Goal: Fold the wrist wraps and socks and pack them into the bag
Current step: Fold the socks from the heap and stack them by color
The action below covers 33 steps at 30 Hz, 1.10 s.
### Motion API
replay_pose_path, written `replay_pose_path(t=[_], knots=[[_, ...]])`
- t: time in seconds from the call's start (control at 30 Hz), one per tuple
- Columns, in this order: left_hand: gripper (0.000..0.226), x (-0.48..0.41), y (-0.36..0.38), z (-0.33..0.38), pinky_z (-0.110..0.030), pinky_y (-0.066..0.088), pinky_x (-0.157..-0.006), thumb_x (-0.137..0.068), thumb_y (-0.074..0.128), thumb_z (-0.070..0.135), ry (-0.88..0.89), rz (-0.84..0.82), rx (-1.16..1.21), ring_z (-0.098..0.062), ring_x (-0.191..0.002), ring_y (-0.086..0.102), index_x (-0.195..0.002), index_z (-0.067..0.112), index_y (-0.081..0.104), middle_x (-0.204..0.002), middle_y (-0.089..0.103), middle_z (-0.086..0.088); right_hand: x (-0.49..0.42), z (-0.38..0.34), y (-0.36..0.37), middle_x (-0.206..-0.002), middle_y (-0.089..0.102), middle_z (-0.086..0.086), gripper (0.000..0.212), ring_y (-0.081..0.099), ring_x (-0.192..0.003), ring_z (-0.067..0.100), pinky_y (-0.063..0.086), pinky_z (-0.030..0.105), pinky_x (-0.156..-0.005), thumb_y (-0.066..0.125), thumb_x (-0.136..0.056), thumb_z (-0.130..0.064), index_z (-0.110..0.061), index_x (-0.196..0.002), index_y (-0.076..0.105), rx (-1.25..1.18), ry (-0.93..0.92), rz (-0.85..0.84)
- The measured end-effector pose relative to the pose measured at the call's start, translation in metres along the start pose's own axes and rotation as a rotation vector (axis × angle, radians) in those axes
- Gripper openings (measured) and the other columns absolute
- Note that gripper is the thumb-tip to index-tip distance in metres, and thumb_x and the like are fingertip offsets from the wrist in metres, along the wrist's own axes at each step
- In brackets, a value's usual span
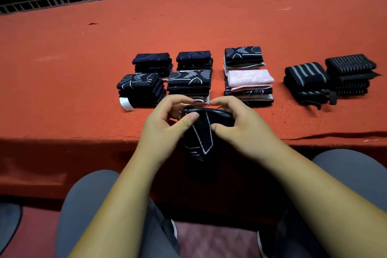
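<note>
Sock [200,139]: dark with white lines, held by both hands at the near edge of the table; its upper end is between the fingers and the rest hangs down in front of the table edge.
Left hand [165,125]: thumb and fingers pinch the upper left part of the sock.
Right hand [236,130]: thumb and curled fingers grip the upper right part; both hands are close together.
Stacks [189,81]: six piles of folded socks on the table, in two rows just behind the hands; mostly dark, one with pink on top.
Wrist wraps [305,81]: black with grey stripes, two piles side by side, right of the stacks.
Table [83,58]: covered with red cloth.
</note>
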State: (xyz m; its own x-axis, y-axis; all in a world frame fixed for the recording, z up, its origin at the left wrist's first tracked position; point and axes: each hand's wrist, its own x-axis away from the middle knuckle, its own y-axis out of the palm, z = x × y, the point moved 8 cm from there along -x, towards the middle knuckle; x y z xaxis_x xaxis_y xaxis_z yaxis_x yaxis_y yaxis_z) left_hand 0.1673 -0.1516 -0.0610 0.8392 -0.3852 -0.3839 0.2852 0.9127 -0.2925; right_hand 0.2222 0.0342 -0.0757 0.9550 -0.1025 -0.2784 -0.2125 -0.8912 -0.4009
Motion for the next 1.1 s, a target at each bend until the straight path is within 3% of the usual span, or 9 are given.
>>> replay_pose_path(t=[0.13,0.27,0.33,0.43,0.53,0.77,0.87,0.97,1.1], knots=[[0.042,0.001,0.003,-0.015,-0.028,0.055,-0.094,-0.096,0.072,0.023,-0.138,-0.134,0.170,-0.015,-0.119,0.068,-0.137,0.020,0.063,-0.127,0.073,0.001,-0.002,0.004,0.000,-0.123,0.076,-0.001,0.052,0.071,-0.118,0.013,0.052,0.039,-0.109,0.063,-0.088,0.004,-0.020,-0.134,0.062,-0.244,0.014,-0.043],[0.027,0.001,0.006,-0.019,-0.029,0.056,-0.083,-0.099,0.070,0.011,-0.163,-0.141,0.204,-0.015,-0.100,0.070,-0.126,0.011,0.071,-0.114,0.078,-0.005,-0.003,0.008,-0.001,-0.113,0.079,0.007,0.052,0.072,-0.098,0.015,0.057,0.028,-0.087,0.054,-0.096,0.018,-0.015,-0.135,0.062,-0.397,0.068,-0.084],[0.014,-0.001,0.002,-0.024,-0.035,0.051,-0.080,-0.097,0.074,0.012,-0.180,-0.059,0.242,-0.017,-0.090,0.065,-0.111,0.013,0.075,-0.100,0.075,-0.005,-0.004,0.010,0.000,-0.113,0.080,0.005,0.044,0.072,-0.099,0.015,0.058,0.027,-0.087,0.058,-0.100,0.013,-0.014,-0.135,0.061,-0.456,0.092,-0.091],[0.010,-0.002,0.001,-0.026,-0.039,0.051,-0.081,-0.090,0.081,0.015,-0.202,0.019,0.366,-0.023,-0.090,0.065,-0.094,0.016,0.072,-0.095,0.073,-0.007,-0.006,0.018,-0.002,-0.110,0.080,0.006,0.023,0.072,-0.095,0.014,0.058,0.035,-0.087,0.072,-0.099,-0.009,-0.013,-0.121,0.070,-0.365,0.122,-0.058],[0.015,-0.003,-0.002,-0.024,-0.021,0.053,-0.068,-0.086,0.079,0.015,-0.181,0.058,0.365,-0.012,-0.078,0.068,-0.089,0.014,0.065,-0.086,0.073,0.001,-0.010,0.026,-0.008,-0.088,0.077,-0.003,0.007,0.063,-0.075,0.006,0.053,0.033,-0.075,0.071,-0.101,-0.012,-0.011,-0.105,0.076,-0.222,0.130,0.008],[0.008,-0.006,-0.008,-0.036,-0.040,0.060,-0.085,-0.097,0.073,0.019,-0.255,0.039,0.361,-0.020,-0.098,0.071,-0.100,0.011,0.076,-0.104,0.075,-0.008,-0.011,0.028,-0.012,-0.097,0.079,-0.003,0.019,0.064,-0.083,0.003,0.050,0.027,-0.082,0.060,-0.106,-0.009,-0.013,-0.111,0.078,-0.242,0.102,-0.021],[0.004,-0.007,-0.007,-0.038,-0.040,0.059,-0.081,-0.095,0.075,0.021,-0.269,0.106,0.404,-0.021,-0.096,0.069,-0.093,0.017,0.073,-0.101,0.072,-0.007,-0.012,0.027,-0.005,-0.103,0.079,-0.003,0.017,0.066,-0.085,0.006,0.055,0.032,-0.082,0.068,-0.104,-0.023,-0.020,-0.117,0.078,-0.272,0.121,-0.098],[0.010,-0.009,-0.004,-0.036,-0.040,0.060,-0.079,-0.092,0.075,0.026,-0.258,0.126,0.478,-0.024,-0.096,0.069,-0.097,0.018,0.074,-0.105,0.073,-0.010,-0.012,0.028,0.006,-0.096,0.078,-0.010,0.021,0.064,-0.076,-0.001,0.050,0.018,-0.070,0.074,-0.099,-0.015,-0.016,-0.119,0.078,-0.241,0.115,-0.156],[0.019,-0.007,0.005,-0.040,-0.030,0.060,-0.072,-0.100,0.067,0.032,-0.326,-0.029,0.396,-0.019,-0.087,0.072,-0.108,0.016,0.074,-0.105,0.077,-0.009,-0.017,0.032,-0.001,-0.089,0.075,0.000,0.016,0.057,-0.067,0.009,0.049,0.026,-0.063,0.072,-0.100,-0.013,-0.011,-0.114,0.077,-0.228,0.113,-0.042]])
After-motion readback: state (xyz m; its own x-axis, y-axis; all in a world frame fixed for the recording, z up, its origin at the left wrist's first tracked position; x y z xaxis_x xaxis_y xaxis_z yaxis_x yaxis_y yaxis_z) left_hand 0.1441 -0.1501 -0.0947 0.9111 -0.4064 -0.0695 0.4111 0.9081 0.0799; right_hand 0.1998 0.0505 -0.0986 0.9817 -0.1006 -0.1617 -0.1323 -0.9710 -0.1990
